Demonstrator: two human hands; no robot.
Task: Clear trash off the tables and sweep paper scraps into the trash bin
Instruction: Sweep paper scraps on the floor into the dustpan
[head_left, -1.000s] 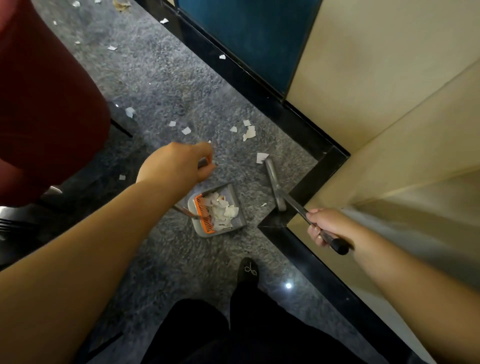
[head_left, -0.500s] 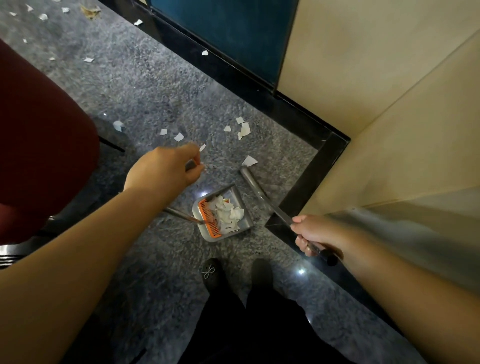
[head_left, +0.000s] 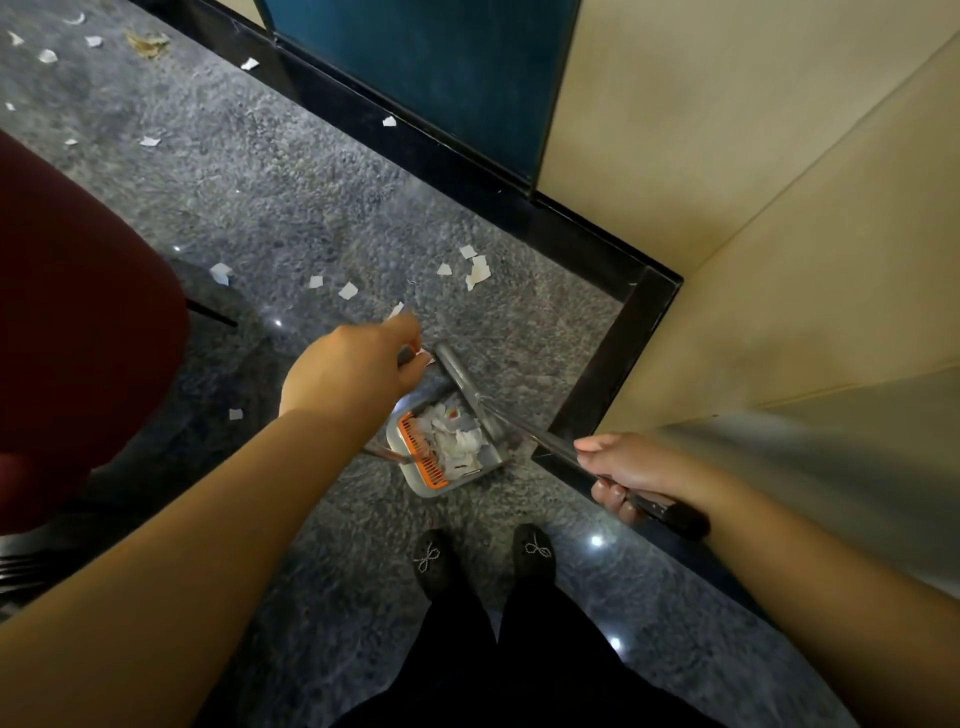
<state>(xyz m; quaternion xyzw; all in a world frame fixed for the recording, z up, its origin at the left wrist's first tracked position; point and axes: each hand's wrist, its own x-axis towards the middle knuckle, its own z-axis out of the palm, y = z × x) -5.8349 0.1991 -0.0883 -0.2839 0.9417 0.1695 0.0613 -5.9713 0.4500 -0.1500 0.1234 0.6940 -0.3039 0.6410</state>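
The long grey broom head (head_left: 467, 387) lies with its long axis running from upper left, by my left knuckles, down to the lower right, where it meets its shiny metal handle (head_left: 540, 439). That handle carries on the same way, low and to the right, into my right hand (head_left: 631, 478). The head sits at the open mouth of the grey plastic dustpan with an orange comb edge (head_left: 447, 457), which rests on the speckled grey stone floor (head_left: 291, 208) just ahead of my black shoes (head_left: 532, 551). Its mouth faces up and to the right, and its orange comb is on the lower left side. A heap of torn white paper scraps (head_left: 452, 436) fills the pan.

Half a second ago the broom head lay beside the pan, out by a loose scrap; now it has swung left and is against the pan's mouth, under my left hand. My feet have also come closer together.

My left hand (head_left: 353, 371) has fingers curled down round the thin upright dustpan handle (head_left: 387, 456), thumb tucked in. My right hand's fingers wrap tight round the broom handle near its black end grip (head_left: 675, 517), index finger stretched along the shaft.

More white scraps (head_left: 475, 267) lie scattered on the floor beyond.
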